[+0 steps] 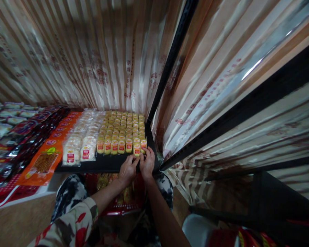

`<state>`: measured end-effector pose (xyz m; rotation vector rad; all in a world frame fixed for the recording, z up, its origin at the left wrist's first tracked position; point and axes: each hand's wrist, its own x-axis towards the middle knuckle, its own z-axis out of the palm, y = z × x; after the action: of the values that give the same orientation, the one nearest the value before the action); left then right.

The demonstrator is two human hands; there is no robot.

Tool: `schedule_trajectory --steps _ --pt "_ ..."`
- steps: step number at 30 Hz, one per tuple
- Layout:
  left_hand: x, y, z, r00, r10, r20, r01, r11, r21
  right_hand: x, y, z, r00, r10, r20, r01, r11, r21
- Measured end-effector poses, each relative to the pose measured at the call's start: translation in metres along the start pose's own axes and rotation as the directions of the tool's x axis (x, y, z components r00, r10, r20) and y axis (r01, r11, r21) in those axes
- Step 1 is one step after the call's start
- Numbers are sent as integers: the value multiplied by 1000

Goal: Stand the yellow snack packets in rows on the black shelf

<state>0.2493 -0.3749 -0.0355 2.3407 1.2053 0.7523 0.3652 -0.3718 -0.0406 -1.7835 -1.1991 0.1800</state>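
Rows of small yellow snack packets (114, 146) with red labels stand on a black shelf (103, 164). My left hand (128, 168) is closed, its fingertips at the bottom of a yellow packet (136, 148) that sits slightly forward of its row. Close beside it, my right hand (147, 163) has its fingers curled against the rightmost front packet (143, 144). To the left of the yellow rows are clear bags of pale round snacks (88, 149). Below the shelf edge, a red basket (123, 210) between my knees holds more yellow packets, partly covered by my forearms.
Orange snack bags (45, 159) and dark shiny packages (15, 137) lie farther left. A black upright post (167, 65) rises at the shelf's right corner, and a black bar (237, 113) slants off to the right. Pleated printed curtains (105, 51) hang behind.
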Motion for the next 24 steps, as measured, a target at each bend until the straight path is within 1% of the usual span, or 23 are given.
schedule_trajectory --steps 5,12,16,18,20,22,23,24 --pt "3 -2 2 999 -35 -26 35 999 -23 -1 1 2 1000 4 18 -4 1000 12" --pt "7 -7 3 999 15 -40 -15 1000 6 -3 2 2 999 -47 22 48 998 -30" --pt "3 -6 0 998 23 -62 -23 1000 7 -3 -1 1 998 -53 25 55 995 -78" --pt "-4 -5 -5 997 38 -61 -38 999 7 -3 -4 -2 998 -68 8 68 994 -86" --pt "-18 -4 -10 999 39 -31 -38 999 2 -4 -7 -5 996 -82 -33 80 995 -65" --pt "-39 -4 -15 999 18 31 -17 999 -28 -10 -11 -11 994 -78 -79 77 997 -8" --pt "-51 -5 -16 998 1 66 3 998 -55 -15 -13 -14 994 -63 -90 66 997 32" --pt "-63 -7 -16 995 -17 100 26 995 -92 -23 -15 -17 996 -45 -76 51 996 76"
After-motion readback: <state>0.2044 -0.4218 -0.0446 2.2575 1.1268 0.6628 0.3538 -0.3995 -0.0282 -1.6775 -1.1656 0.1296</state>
